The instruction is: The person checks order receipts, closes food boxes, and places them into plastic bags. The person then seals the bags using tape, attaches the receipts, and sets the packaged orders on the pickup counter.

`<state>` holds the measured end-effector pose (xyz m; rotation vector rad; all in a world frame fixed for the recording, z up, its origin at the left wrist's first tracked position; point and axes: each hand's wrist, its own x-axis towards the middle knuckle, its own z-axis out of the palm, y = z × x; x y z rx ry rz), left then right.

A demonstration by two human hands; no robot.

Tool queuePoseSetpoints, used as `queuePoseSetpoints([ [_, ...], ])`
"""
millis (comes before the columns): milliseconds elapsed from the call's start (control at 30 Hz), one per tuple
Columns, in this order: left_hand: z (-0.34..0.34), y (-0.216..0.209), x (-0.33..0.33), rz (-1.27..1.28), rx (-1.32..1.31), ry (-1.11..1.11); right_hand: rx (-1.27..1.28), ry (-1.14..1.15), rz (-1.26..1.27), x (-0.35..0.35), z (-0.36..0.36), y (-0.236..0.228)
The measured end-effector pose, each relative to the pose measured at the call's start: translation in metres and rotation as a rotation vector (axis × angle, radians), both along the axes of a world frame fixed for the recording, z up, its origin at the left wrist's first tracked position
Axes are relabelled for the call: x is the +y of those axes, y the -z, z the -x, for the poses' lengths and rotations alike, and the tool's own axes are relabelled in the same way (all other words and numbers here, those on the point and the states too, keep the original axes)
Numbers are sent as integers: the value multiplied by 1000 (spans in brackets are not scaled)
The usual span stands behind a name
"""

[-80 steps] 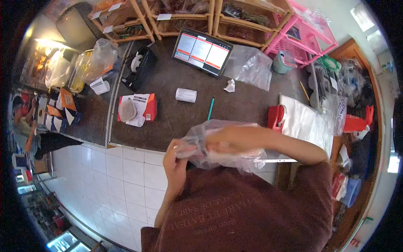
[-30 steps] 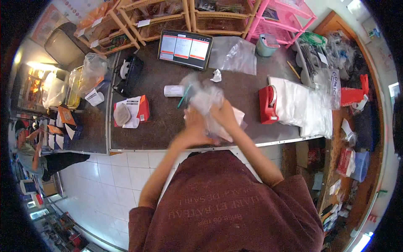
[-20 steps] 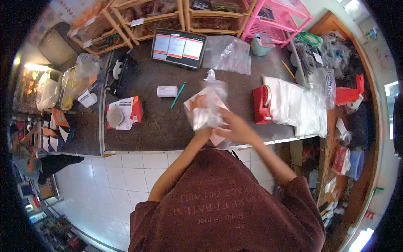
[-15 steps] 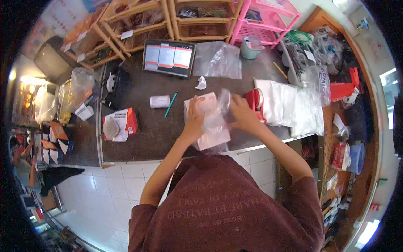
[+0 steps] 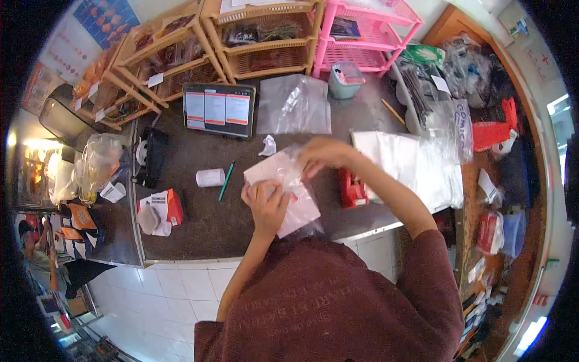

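Now that the clear bag (image 5: 283, 193) has come down flat beside the red dispenser (image 5: 351, 188), my left hand (image 5: 265, 202) presses it with fingers together; my right hand (image 5: 322, 154) pinches its top edge.

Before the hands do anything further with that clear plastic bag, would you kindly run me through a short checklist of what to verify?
1. Left hand pressing on the clear plastic bag with a pale flat item inside: ok.
2. Right hand gripping the bag's upper end: ok.
3. Bag resting fully on the dark countertop: not ok, its lower corner reaches the counter's edge.
4. Green pen apart from the bag: ok.
5. Bag mouth sealed: cannot tell.
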<state>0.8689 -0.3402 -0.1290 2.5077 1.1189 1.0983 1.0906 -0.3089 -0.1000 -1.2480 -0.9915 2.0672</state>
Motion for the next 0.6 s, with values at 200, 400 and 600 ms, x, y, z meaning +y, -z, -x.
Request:
queuePoseSetpoints([
  [200,-2,10,-9,333,-148,81,-1436,555,-852,100,-181,31],
  [400,-4,15,-10,323,-177,-15,-1645,208,-821,132,-204,63],
  [600,7,7,-2,473,-141,73,-1266,867,-1189,105,-177,3],
])
